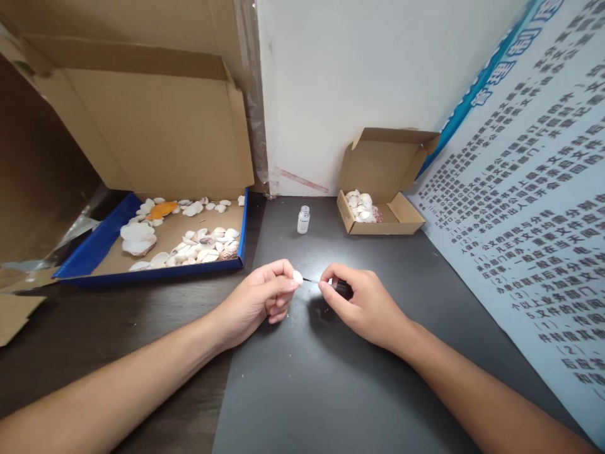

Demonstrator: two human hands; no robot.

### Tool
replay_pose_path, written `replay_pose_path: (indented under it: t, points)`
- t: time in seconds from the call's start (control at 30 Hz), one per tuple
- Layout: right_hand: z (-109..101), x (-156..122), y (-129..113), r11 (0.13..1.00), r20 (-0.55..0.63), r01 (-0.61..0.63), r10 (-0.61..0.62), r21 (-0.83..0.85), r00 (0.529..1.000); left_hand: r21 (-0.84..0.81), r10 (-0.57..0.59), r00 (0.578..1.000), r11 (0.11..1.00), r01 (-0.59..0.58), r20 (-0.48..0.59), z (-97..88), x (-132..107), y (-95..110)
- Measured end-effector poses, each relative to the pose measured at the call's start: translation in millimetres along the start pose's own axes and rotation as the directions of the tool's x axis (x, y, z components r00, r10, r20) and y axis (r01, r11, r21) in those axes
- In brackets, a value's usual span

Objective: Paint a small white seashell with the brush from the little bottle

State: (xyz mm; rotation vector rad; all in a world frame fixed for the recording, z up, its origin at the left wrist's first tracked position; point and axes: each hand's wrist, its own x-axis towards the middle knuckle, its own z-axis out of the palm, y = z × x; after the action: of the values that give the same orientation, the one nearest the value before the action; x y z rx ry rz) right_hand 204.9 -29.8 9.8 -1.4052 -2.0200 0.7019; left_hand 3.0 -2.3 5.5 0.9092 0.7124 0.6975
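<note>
My left hand (265, 296) pinches a small white shell (297, 277) between thumb and fingertips, low over the dark mat (331, 378). My right hand (359, 302) grips a black cap with a thin brush (341, 288). The brush tip points left and reaches the shell. A small clear glass bottle (303, 219) stands uncapped on the mat beyond both hands.
A large open cardboard box with a blue rim (155, 272) at the left holds several shells and one orange shell (163, 209). A small open cardboard box (378, 217) with several shells sits at the back right. A printed poster (529, 208) leans along the right.
</note>
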Motion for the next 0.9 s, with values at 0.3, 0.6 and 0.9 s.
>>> replay_pose_path:
  t: [0.3, 0.6, 0.9]
  points:
    - [0.5, -2.1, -1.9, 0.992, -0.037, 0.115, -0.116, -0.047, 0.993, -0.007, -0.024, 1.0, 1.0, 0.024, 0.013, -0.1, 0.9, 0.3]
    - [2.3, 0.4, 0.0, 0.995, -0.052, 0.095, -0.096, -0.011, 0.994, -0.001, 0.019, 1.0, 1.0, -0.019, -0.023, -0.7, 0.9, -1.6]
    - [2.2, -1.4, -1.0, 0.993, -0.064, 0.12, -0.12, 0.009, 0.991, 0.02, 0.026, 0.999, 0.999, -0.025, -0.033, -1.7, 2.5, -3.1]
